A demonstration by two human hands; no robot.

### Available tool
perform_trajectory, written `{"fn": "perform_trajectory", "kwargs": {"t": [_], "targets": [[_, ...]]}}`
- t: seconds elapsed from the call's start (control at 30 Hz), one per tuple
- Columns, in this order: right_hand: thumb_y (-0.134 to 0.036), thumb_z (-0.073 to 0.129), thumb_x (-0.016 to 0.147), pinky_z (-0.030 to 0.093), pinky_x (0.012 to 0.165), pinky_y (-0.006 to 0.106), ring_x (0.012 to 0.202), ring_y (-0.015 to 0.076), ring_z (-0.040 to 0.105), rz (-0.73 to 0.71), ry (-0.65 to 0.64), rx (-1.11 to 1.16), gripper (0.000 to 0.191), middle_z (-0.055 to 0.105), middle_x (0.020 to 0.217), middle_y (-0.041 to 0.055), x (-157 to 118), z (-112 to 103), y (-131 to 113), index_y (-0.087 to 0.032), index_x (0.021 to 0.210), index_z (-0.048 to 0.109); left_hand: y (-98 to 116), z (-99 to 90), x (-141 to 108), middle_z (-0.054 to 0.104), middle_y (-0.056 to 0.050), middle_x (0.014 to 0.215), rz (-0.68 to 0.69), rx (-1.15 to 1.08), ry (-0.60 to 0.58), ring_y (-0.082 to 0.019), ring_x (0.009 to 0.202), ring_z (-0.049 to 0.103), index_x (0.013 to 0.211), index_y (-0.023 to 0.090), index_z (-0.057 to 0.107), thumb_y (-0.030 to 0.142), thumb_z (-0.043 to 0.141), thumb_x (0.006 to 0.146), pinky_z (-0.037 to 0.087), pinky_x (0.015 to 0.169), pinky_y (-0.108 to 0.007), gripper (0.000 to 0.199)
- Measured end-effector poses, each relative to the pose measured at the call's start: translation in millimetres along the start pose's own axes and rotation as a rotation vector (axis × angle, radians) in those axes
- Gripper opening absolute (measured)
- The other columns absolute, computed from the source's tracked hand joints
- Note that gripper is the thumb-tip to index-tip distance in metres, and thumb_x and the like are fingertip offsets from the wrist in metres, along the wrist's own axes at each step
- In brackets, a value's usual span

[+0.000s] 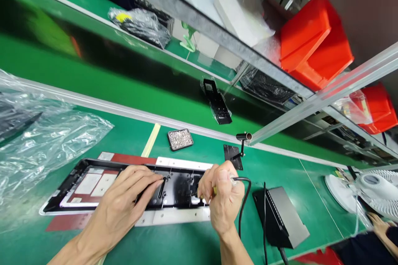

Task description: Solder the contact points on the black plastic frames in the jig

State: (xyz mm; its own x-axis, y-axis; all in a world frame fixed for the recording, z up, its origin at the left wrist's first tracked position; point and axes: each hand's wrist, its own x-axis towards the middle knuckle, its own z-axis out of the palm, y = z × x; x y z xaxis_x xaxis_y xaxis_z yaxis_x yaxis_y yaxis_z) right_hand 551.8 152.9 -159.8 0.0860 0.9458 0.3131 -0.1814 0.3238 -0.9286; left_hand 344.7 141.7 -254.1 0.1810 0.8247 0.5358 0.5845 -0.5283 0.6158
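A long black plastic housing (177, 186) lies across white strips (177, 215) on the bench, its inner side with posts and ribs facing up. My left hand (124, 198) rests over the middle of it, thumb and fingertips drawn together beside a narrow slot; whatever they pinch is hidden. Wrapped in my right hand (222, 192) is a corded hand tool, mostly covered by the fist, with a black cable (247, 190) leaving its top. The tool's lower end points into the right part of the housing. A small tray of metal screws (180, 139) sits behind the housing.
Clear plastic wrapping (52, 140) spreads over the left. A black stand with a tube (244, 136), a grey-black box (280, 217) and a white fan (370, 186) stand to the right. Red bins (311, 41) sit on an overhead shelf. A co-worker's hand (381, 227) shows at the lower right.
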Motion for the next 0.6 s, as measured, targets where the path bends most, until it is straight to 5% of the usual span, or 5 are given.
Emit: {"fn": "perform_trajectory", "kwargs": {"t": [0.2, 0.4, 0.6], "targets": [[-0.037, 0.05, 0.106, 0.04, 0.044, 0.021, 0.045, 0.0094, 0.039, -0.041, 0.022, 0.009, 0.035, 0.044, 0.053, -0.0065, 0, -3, 11, -0.023, 0.075, 0.044, -21, -5.4, 51, 0.076, -0.004, 0.109, -0.138, 0.153, -0.169, -0.024, 0.101, 0.067, 0.114, 0.026, 0.073, 0.044, 0.052, 0.105, 0.051, 0.09, -0.037, 0.029], [-0.037, 0.051, 0.105, 0.037, 0.039, 0.019, 0.042, 0.0088, 0.035, -0.077, 0.055, 0.064, 0.034, 0.041, 0.051, -0.0072, -1, -2, 16, -0.024, 0.074, 0.044, -53, 22.8, 128, 0.077, -0.008, 0.098, -0.13, 0.21, -0.389, -0.025, 0.096, 0.07, 0.096, 0.021, 0.077, 0.021, 0.052, 0.098, 0.052, 0.086, -0.036, 0.025], [-0.034, 0.052, 0.105, 0.036, 0.037, 0.019, 0.039, 0.0082, 0.035, -0.113, 0.1, 0.068, 0.036, 0.04, 0.048, -0.008, -1, -2, 22, -0.024, 0.072, 0.042, -77, 50.5, 154, 0.074, -0.007, 0.098, -0.117, 0.24, -0.467, -0.023, 0.103, 0.068, 0.092, 0.016, 0.073, 0.017, 0.054, 0.099, 0.052, 0.091, -0.037, 0.02]]}}
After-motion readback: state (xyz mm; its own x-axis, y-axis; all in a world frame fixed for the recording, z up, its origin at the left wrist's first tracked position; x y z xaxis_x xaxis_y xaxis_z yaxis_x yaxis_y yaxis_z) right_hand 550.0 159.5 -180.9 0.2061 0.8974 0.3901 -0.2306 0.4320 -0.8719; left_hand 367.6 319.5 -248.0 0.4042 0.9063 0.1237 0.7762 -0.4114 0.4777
